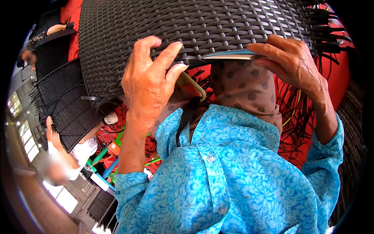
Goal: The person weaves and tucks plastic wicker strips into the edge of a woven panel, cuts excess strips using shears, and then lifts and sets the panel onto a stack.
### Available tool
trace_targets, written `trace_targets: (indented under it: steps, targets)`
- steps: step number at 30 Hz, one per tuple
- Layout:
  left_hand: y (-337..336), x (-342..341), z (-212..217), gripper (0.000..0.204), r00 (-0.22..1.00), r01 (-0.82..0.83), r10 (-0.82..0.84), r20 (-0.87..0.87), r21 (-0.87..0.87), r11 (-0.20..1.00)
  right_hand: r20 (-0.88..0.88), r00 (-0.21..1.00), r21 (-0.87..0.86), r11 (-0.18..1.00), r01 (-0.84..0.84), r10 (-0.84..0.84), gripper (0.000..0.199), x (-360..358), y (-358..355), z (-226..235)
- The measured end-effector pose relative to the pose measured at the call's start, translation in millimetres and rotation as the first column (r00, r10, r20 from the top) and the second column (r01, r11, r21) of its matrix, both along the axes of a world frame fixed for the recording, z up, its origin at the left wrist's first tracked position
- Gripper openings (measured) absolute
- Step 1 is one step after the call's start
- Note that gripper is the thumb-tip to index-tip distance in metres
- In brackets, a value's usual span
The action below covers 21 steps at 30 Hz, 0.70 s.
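A dark brown woven wicker panel [187,27] lies across my lap, its near edge in front of me. My left hand [148,84] is at that edge, thumb and fingers apart, the fingertips over or beside the weave. My right hand [290,60] pinches the edge farther right, fingers above and thumb below. Between the hands, a pale blue and white sliver [230,55] shows along the edge; its kind is unclear. A curved yellowish handle-like piece [193,85] rests on my lap below the panel. A flat dark strip [186,121] hangs down over my shirt.
Loose strand ends [323,29] stick out at the panel's right side. Cut dark strips [296,105] litter the red floor covering [337,84]. At left, a person's hand [52,132] touches another dark woven piece [68,109]. Green and blue tools or rods [109,167] lie near my left elbow.
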<state>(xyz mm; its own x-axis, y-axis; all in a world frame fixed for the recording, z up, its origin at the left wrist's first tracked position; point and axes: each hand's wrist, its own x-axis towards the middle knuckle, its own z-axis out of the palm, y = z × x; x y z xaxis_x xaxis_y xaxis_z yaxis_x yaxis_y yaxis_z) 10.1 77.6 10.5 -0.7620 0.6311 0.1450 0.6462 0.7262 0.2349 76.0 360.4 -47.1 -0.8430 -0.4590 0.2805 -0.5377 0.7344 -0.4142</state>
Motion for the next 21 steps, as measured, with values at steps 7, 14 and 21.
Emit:
trace_targets:
  steps: [7,14,21]
  targets:
    - [15.5,-14.0,-15.8,0.014,0.944,0.328,-0.329,0.005,-0.101,0.939,0.067,0.976,-0.047,0.976,0.211,-0.208,0.037,29.0,13.5,-7.4]
    - [52.0,-41.7,7.5,0.013,0.757,0.175,-0.355,0.549,0.354,0.919,0.822,0.541,-0.544,-0.035,0.838,0.177,0.026,46.2,-41.2,0.5]
    - [45.8,-37.7,17.7,0.004,0.546,-0.127,-0.346,0.763,0.484,0.866,0.624,0.641,-0.652,-0.155,0.742,0.446,0.024,14.7,-125.7,-8.1]
